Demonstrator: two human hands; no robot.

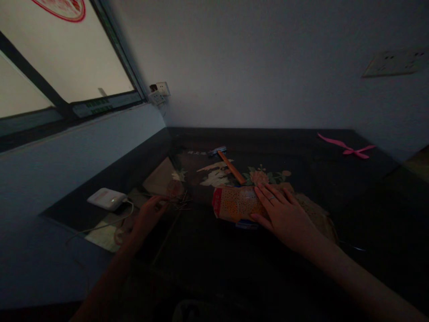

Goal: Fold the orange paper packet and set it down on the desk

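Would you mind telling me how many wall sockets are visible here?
2: one wall socket on the wall at upper right, another socket in the corner beside the window. The dim light may hide others.

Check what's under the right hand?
The right hand lies flat on an orange dotted package on the dark table. The package's right end is covered by the hand.

Dim scene. The right hand [284, 214] lies flat, fingers spread, on an orange speckled packet with a red end [234, 203] on the dark surface [301, 147]. The left hand [149, 214] reaches to thin metal pins [181, 203], fingertips at them. An orange-handled hammer [228, 163] lies behind the packet. A white charger block [107, 198] sits left; a pink ribbon [346, 147] far right.
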